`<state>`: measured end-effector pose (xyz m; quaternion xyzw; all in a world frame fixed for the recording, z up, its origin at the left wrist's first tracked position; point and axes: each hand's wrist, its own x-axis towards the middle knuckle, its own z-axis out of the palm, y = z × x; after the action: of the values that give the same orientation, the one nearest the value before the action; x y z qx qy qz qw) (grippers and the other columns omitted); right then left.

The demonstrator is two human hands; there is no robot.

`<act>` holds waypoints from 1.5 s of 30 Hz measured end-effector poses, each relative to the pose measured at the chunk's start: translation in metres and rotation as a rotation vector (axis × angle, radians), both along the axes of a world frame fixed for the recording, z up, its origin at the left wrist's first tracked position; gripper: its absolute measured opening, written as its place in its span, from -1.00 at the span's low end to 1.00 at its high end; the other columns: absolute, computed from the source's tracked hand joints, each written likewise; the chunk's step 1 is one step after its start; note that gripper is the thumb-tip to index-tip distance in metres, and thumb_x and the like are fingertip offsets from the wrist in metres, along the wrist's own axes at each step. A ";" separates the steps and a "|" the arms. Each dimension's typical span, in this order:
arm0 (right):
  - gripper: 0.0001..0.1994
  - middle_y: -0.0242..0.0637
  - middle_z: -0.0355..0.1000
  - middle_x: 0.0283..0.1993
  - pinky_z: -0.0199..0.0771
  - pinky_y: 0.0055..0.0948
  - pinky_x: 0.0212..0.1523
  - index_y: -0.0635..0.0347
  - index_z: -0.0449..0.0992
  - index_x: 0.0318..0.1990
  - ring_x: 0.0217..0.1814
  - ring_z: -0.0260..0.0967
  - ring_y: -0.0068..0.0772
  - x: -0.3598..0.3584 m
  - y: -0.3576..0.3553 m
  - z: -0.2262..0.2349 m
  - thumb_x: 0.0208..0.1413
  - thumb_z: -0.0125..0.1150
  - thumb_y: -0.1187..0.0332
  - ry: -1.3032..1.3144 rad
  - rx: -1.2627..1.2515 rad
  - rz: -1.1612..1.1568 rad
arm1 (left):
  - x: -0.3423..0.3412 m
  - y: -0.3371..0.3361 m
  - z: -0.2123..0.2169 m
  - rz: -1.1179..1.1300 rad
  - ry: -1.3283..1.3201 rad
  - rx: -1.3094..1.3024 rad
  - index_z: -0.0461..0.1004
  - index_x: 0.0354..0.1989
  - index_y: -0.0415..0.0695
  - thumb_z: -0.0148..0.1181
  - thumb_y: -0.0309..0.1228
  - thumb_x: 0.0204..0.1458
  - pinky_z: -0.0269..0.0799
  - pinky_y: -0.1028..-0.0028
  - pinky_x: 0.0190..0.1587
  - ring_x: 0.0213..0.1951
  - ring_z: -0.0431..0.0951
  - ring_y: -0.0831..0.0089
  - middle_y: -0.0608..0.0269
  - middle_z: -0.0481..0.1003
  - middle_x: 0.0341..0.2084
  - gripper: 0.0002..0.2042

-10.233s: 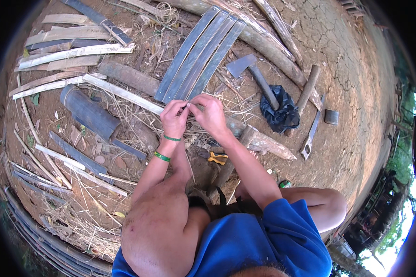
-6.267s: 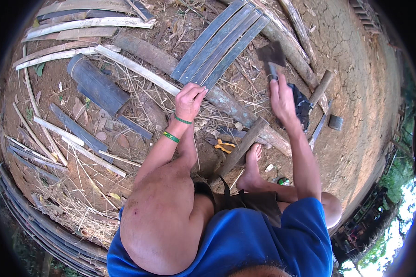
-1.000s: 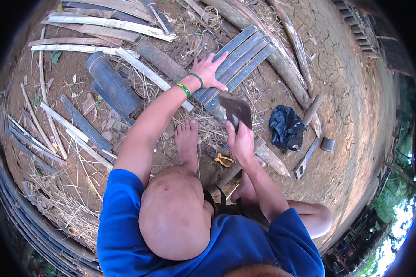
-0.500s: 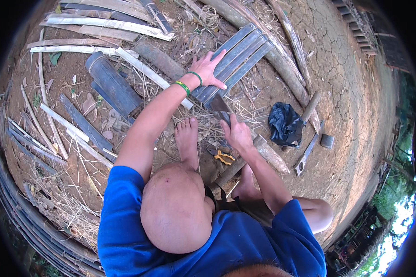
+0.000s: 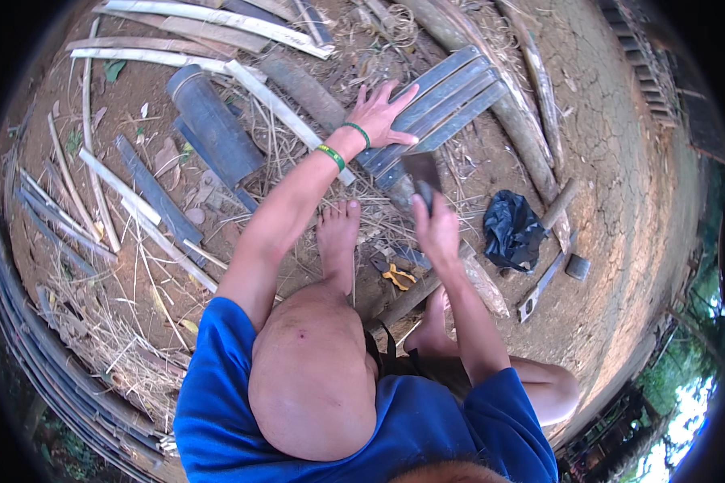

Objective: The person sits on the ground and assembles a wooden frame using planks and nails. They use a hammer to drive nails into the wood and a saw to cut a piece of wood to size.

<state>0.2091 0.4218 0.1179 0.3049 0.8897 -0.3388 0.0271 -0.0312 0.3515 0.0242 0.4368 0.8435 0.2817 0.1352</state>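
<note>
My left hand (image 5: 379, 117) lies with fingers spread across a panel of dark bamboo slats (image 5: 449, 90), pressing near its close end. Green and yellow bands circle that wrist. My right hand (image 5: 438, 235) is closed around the dark handle of a broad-bladed knife (image 5: 424, 169). The blade stands beside the panel's near right corner; I cannot tell whether it touches the slats. Under the far end of the panel runs a long log (image 5: 511, 129). Between my feet and the right forearm lie yellow-handled pliers (image 5: 398, 277).
A black plastic bag (image 5: 511, 232) and a handsaw (image 5: 542, 288) lie to the right. Thick bamboo pieces (image 5: 213, 125) and pale split strips (image 5: 270, 103) are scattered at left. A short log (image 5: 483, 282) rests beside my right forearm. Long poles (image 5: 40, 346) curve along the left edge.
The view has shifted, so the scene sits farther right and the near ground higher. My right hand has brought the knife slightly right, its blade more upright. My left hand stays on the slats.
</note>
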 end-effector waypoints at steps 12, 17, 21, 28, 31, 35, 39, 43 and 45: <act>-0.50 0.35 0.51 -0.06 0.49 0.13 0.06 0.37 0.28 0.19 0.01 0.51 0.37 0.008 0.181 -0.074 0.25 0.16 0.17 -0.423 0.331 -0.194 | 0.057 -0.127 0.017 0.471 0.074 0.412 0.40 0.24 -0.29 0.43 -0.28 0.03 0.32 0.05 0.18 0.09 0.42 -0.10 -0.16 0.43 0.07 -0.38; -0.36 0.37 0.34 0.21 0.39 0.01 0.27 0.34 0.15 0.36 0.26 0.36 0.34 0.042 0.201 -0.107 0.25 0.18 0.18 -0.219 0.234 -0.113 | 0.082 -0.084 0.021 0.318 -0.018 0.378 0.37 0.28 -0.24 0.43 -0.24 0.00 0.22 -0.03 0.28 0.17 0.37 -0.12 -0.13 0.40 0.12 -0.33; -0.54 0.26 0.39 0.18 0.35 -0.08 0.31 0.35 0.42 0.18 0.26 0.35 0.25 0.055 0.219 -0.025 0.23 0.17 0.22 -0.323 0.096 0.167 | 0.094 -0.061 0.021 0.174 0.049 0.281 0.35 0.32 -0.18 0.45 -0.16 -0.02 0.08 -0.14 0.37 0.28 0.31 -0.09 -0.05 0.36 0.18 -0.28; -0.78 0.03 0.62 -0.18 0.55 -0.12 0.06 0.26 0.68 -0.27 -0.03 0.58 0.05 0.115 0.284 0.092 0.18 0.23 0.29 -0.921 0.125 0.359 | 0.092 0.026 0.025 -0.008 0.213 0.008 0.15 0.49 0.08 0.35 0.12 -0.02 -0.12 -0.30 0.43 0.46 0.09 -0.04 -0.02 0.16 0.40 -0.10; -0.82 -0.01 0.64 -0.17 0.56 -0.16 0.08 0.26 0.69 -0.22 -0.03 0.60 -0.01 0.148 0.282 0.080 0.17 0.18 0.40 -0.708 -0.218 0.313 | 0.085 0.041 0.013 -0.133 0.318 -0.101 0.05 0.55 0.23 0.19 -0.01 0.16 -0.22 -0.38 0.43 0.53 -0.06 -0.01 0.03 -0.03 0.52 -0.23; -0.79 -0.04 0.64 -0.19 0.55 -0.12 0.13 0.20 0.71 -0.17 -0.01 0.59 0.00 0.201 0.262 -0.011 0.14 0.16 0.46 -0.443 -0.059 0.214 | 0.087 0.047 0.006 -0.212 0.351 -0.161 0.05 0.54 0.24 0.06 -0.20 0.26 -0.24 -0.37 0.43 0.54 -0.09 0.00 0.08 -0.10 0.55 -0.35; -0.83 0.03 0.61 -0.27 0.60 -0.05 0.02 0.23 0.69 -0.25 -0.11 0.61 0.04 0.217 0.260 -0.082 0.14 0.19 0.41 -0.512 0.226 0.172 | 0.089 0.050 0.006 -0.211 0.338 -0.149 0.06 0.54 0.24 0.07 -0.19 0.26 -0.24 -0.36 0.44 0.54 -0.09 0.02 0.09 -0.10 0.56 -0.35; -0.83 0.05 0.60 -0.31 0.65 -0.06 -0.16 0.22 0.65 -0.34 -0.25 0.62 0.06 0.193 0.251 -0.093 0.16 0.18 0.36 -0.594 0.306 0.180 | 0.086 0.047 0.010 -0.196 0.319 -0.172 0.07 0.54 0.24 0.08 -0.17 0.27 -0.24 -0.35 0.44 0.54 -0.08 0.02 0.09 -0.08 0.55 -0.35; -0.82 0.04 0.60 -0.31 0.64 -0.04 -0.17 0.22 0.64 -0.34 -0.25 0.61 0.07 0.188 0.250 -0.091 0.18 0.16 0.35 -0.583 0.325 0.253 | 0.083 0.044 0.014 -0.195 0.304 -0.177 0.07 0.53 0.22 0.12 -0.14 0.23 -0.23 -0.35 0.44 0.54 -0.06 0.01 0.07 -0.06 0.55 -0.32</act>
<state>0.3973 0.6723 0.0273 0.2767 0.9175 -0.0859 0.2725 0.0516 0.3953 0.0381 0.5404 0.8294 0.1229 0.0706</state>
